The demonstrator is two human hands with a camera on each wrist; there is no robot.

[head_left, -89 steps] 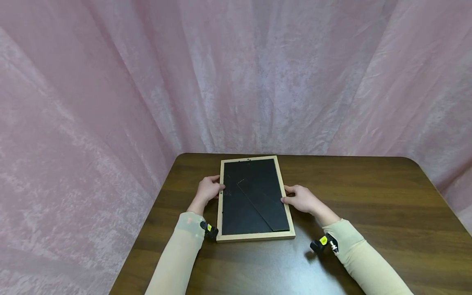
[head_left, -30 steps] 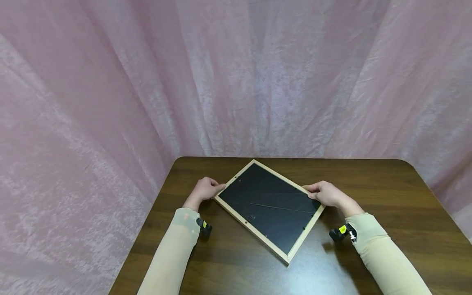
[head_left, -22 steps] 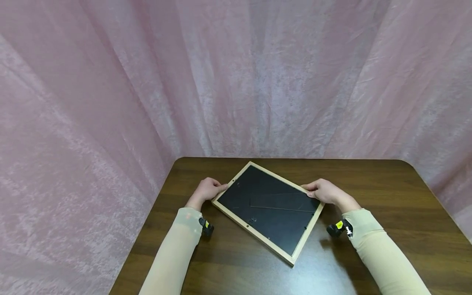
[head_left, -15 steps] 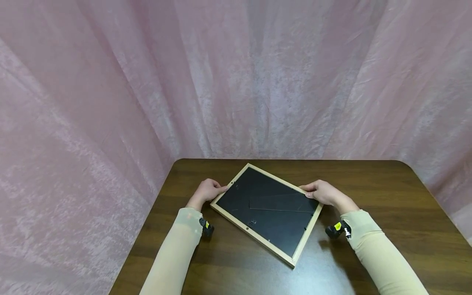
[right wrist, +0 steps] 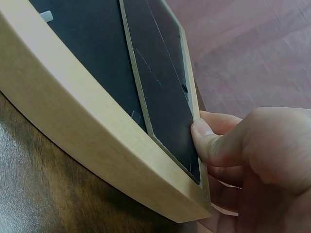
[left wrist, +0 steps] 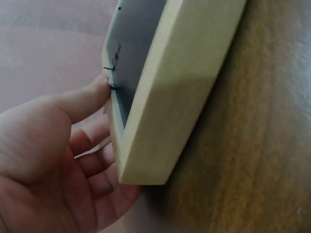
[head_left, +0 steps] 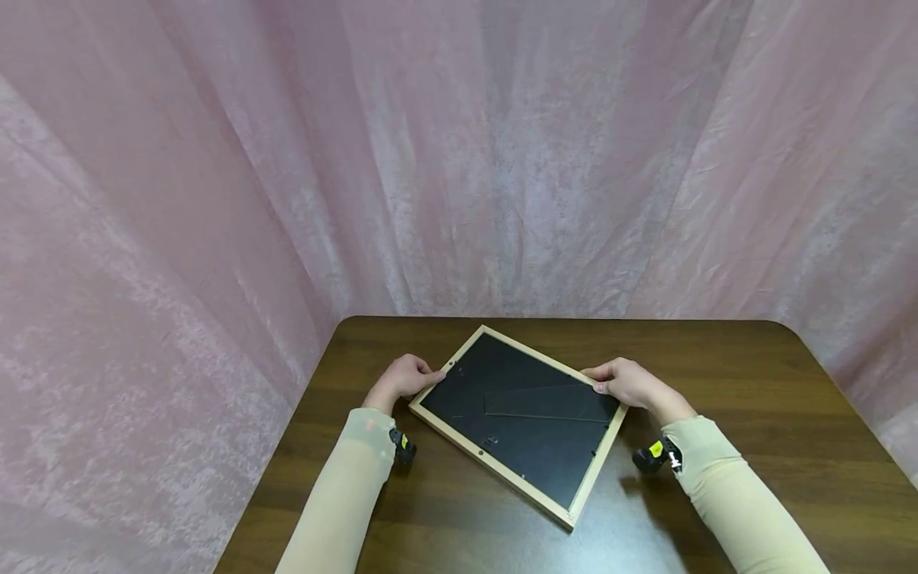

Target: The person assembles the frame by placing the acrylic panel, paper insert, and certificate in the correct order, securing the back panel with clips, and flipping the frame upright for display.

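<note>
Picture frame [head_left: 518,422] lies face-down, skewed, on table [head_left: 753,399]. Left hand [head_left: 402,381] grips its left corner, thumb on top, fingers curled under. Right hand [head_left: 631,384] grips right corner, thumb on the black backing [right wrist: 160,87], fingers beneath.

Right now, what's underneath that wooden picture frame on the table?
The picture frame lies back-side up on the dark wooden table, its black backing board facing up. The left hand and right hand grip opposite corners. Its underside and front face are hidden.
</note>
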